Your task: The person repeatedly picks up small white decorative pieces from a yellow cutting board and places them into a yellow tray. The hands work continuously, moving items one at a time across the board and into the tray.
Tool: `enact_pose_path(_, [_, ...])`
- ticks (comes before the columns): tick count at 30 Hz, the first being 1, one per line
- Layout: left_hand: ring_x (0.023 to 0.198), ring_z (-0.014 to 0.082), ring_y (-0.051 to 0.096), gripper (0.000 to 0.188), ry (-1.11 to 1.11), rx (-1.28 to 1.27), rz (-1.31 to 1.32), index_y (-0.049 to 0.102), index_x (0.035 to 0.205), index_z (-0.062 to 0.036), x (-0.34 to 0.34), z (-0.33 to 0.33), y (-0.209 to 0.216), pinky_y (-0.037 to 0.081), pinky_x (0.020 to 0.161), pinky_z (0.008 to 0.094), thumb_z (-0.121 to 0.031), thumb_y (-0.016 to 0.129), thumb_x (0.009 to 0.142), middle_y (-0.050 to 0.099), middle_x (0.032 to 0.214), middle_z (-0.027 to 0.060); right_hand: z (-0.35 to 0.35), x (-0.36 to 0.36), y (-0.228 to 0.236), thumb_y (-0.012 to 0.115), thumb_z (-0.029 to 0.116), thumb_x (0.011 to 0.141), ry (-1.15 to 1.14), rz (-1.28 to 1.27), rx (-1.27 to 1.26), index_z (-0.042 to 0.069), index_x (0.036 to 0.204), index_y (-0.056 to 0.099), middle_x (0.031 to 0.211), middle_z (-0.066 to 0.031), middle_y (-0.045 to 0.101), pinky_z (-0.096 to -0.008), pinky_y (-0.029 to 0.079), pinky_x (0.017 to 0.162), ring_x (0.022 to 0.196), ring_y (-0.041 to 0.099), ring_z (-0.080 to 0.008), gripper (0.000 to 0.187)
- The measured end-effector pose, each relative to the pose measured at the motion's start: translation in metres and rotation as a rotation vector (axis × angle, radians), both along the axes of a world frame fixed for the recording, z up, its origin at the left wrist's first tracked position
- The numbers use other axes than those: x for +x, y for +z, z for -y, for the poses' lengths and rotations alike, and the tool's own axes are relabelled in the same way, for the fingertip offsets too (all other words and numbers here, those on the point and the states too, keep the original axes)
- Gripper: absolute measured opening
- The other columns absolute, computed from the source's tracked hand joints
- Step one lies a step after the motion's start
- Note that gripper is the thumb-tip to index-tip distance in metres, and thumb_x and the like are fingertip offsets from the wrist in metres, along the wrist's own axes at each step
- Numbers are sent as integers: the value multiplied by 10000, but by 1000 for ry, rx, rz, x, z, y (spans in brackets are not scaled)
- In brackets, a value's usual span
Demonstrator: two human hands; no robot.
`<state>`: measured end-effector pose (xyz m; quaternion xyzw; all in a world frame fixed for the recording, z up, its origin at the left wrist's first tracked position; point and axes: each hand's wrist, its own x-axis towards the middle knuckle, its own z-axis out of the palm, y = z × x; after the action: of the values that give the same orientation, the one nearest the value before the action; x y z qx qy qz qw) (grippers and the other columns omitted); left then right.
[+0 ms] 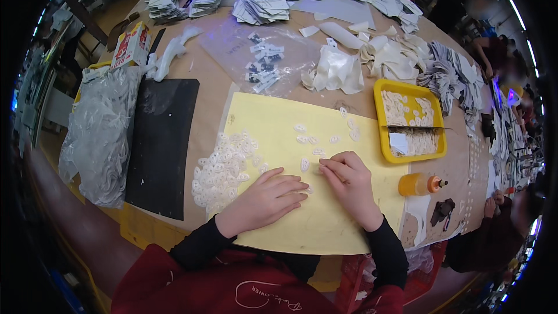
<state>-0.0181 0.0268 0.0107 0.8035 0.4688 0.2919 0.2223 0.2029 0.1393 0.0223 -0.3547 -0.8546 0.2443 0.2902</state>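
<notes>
On a yellow sheet [273, 110] lie small whitish oval pieces with openings in them. Most of them form a loose pile [224, 166] at the left, and several are spread singly across the middle. My left hand [264, 200] rests flat on the sheet beside the pile, its fingers stretched to the right and slightly apart. Just beyond those fingertips is a single oval piece [304, 164]. My right hand [351, 186] is closed in a pinch close to that piece, thumb against forefinger. Whatever the pinch may hold is too small to make out.
A yellow tray [383, 134] with more small pieces stands at the right, a thin bar across it. Nearer is a bottle of orange liquid [412, 185]. A black board [163, 145] and plastic-wrapped bundle [102, 134] flank the left. Stacks of cut pieces [261, 7] line the back.
</notes>
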Motion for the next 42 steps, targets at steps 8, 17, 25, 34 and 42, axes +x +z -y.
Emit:
enact_pose_path(8, [1226,227,642,229,43,47,26,749,1179,-109,-7,-9,6,446,1107,457,-155,730,956,702,1267,39,0,5,2,732,42,958,-172,-210,-663,-23,1071,781,930,-87,780,-277,564,765,785,694,-118,139])
enact_pose_path(17, [1191,244,648,235,35,69,36,743,1166,-94,-8,-9,9,457,1076,448,-150,746,937,703,1234,39,-12,15,-1,713,86,1002,-163,-423,-1036,-69,1101,763,904,-83,763,-234,538,677,748,677,-105,191])
enact_pose_path(25, [1189,242,651,231,89,87,45,747,1156,-97,-8,-9,7,463,1069,449,-132,752,928,714,1225,35,7,2,-2,796,63,911,-171,-27,-502,-33,1067,764,822,-50,727,-244,501,631,676,613,-92,186])
enact_pose_path(34, [1197,233,650,211,177,79,65,759,1132,-92,-12,-9,14,449,1089,460,-119,755,922,728,1213,21,-5,20,29,815,150,849,60,269,-292,65,957,747,888,-75,664,-354,545,706,799,674,-243,153])
enact_pose_path(42, [1193,239,652,194,186,52,76,761,1117,-94,-12,-10,14,438,1105,468,-106,752,924,734,1213,20,2,14,20,794,143,869,56,235,-287,59,915,731,872,-82,664,-374,550,739,844,679,-272,115])
